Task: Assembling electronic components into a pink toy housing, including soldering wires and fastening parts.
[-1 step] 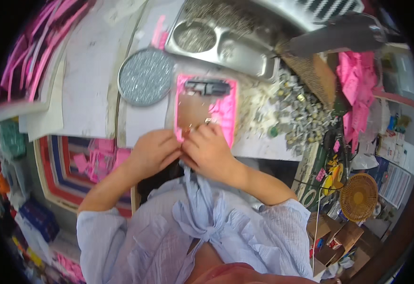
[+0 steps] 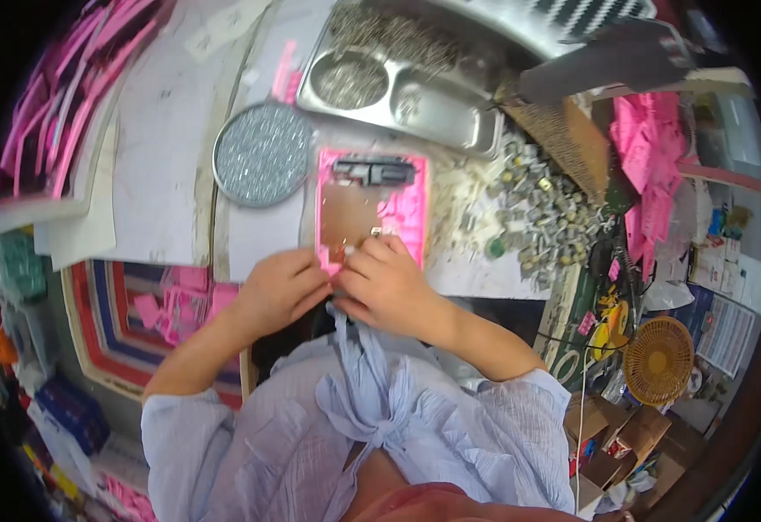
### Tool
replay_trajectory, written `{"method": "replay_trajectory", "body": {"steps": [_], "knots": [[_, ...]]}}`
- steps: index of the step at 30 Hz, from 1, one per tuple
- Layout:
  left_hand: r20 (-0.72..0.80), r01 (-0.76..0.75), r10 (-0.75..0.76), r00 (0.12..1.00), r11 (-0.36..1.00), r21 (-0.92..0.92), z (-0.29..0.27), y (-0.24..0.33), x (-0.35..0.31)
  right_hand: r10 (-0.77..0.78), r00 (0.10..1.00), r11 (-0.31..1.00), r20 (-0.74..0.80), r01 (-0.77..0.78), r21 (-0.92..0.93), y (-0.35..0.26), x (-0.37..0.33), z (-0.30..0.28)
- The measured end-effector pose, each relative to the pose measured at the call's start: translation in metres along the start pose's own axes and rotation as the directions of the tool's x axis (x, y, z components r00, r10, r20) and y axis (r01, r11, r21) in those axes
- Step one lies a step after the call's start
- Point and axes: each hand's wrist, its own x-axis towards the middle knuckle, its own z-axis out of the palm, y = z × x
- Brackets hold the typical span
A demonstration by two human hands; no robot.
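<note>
A pink rectangular tray [image 2: 402,213] lies on the white worktop, with a brown plate [image 2: 346,213] set in it and a black clip [image 2: 373,170] across its far end. Both hands meet at the tray's near edge. My left hand [image 2: 280,291] pinches the tray's near left corner. My right hand [image 2: 389,287] rests on the near edge, its fingertips closed on a small pale metal part [image 2: 375,231]. What lies under the fingers is hidden.
A round dish of silver glitter-like bits [image 2: 261,154] stands left of the tray. Behind it is a metal compartment tray [image 2: 450,130] of small parts. Loose metal pieces [image 2: 537,209] are piled to the right, with pink pieces [image 2: 650,148] beyond and a round woven fan [image 2: 659,361] lower right.
</note>
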Motion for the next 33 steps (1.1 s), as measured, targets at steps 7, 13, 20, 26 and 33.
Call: {"method": "replay_trajectory", "body": {"steps": [7,13,20,26,33], "knots": [[0.005,-0.05,0.05,0.999,0.998,-0.047,0.0,-0.007,0.002,0.384,0.721,0.905,-0.577,-0.417,0.081,0.14,0.009,-0.18],[0.043,-0.019,0.022,0.999,0.997,-0.075,-0.002,-0.008,0.008,0.158,0.815,0.972,-0.557,-0.227,-0.058,0.266,0.099,-0.235],[0.013,0.013,-0.012,1.0,0.999,-0.047,0.0,-0.004,0.003,-0.326,0.886,0.745,-0.33,0.026,-0.666,0.258,0.155,-0.239],[0.008,0.003,-0.003,1.0,1.0,-0.018,-0.002,-0.004,0.006,-0.297,0.883,0.762,-0.364,-0.011,-0.647,0.255,0.156,-0.238],[-0.001,0.021,-0.021,1.0,1.0,0.007,-0.002,-0.001,0.001,-0.221,0.836,0.844,-0.502,-0.095,-0.528,0.254,0.159,-0.216]]}}
